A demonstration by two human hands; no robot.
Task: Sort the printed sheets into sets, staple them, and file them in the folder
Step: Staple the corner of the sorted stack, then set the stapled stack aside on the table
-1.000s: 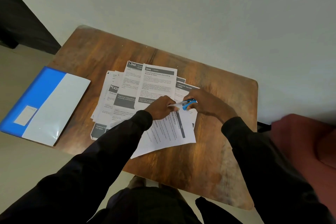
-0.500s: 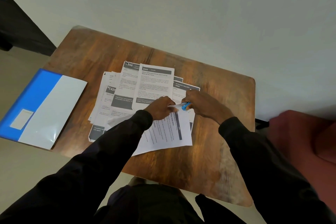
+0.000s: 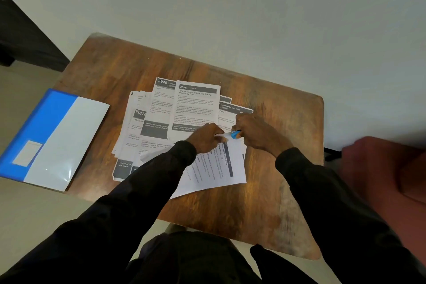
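Several printed sheets (image 3: 194, 108) lie fanned out in the middle of the wooden table (image 3: 265, 210). A turned set of sheets (image 3: 216, 168) lies on top, nearest me. My left hand (image 3: 205, 137) pinches that set's top corner. My right hand (image 3: 255, 132) grips a small blue stapler (image 3: 235, 134) over the same corner, its fingers covering most of it. A blue and white folder (image 3: 50, 140) lies shut at the table's left edge, partly overhanging it.
A plain wall runs behind the table. A reddish upholstered seat (image 3: 389, 173) stands at the right. Dark furniture (image 3: 25, 39) sits at the far left. Bare wood shows along the table's back and right side.
My right hand has closed further over the stapler, so less of its blue body shows. The camera view shifted slightly; the sheets and folder stayed in place.
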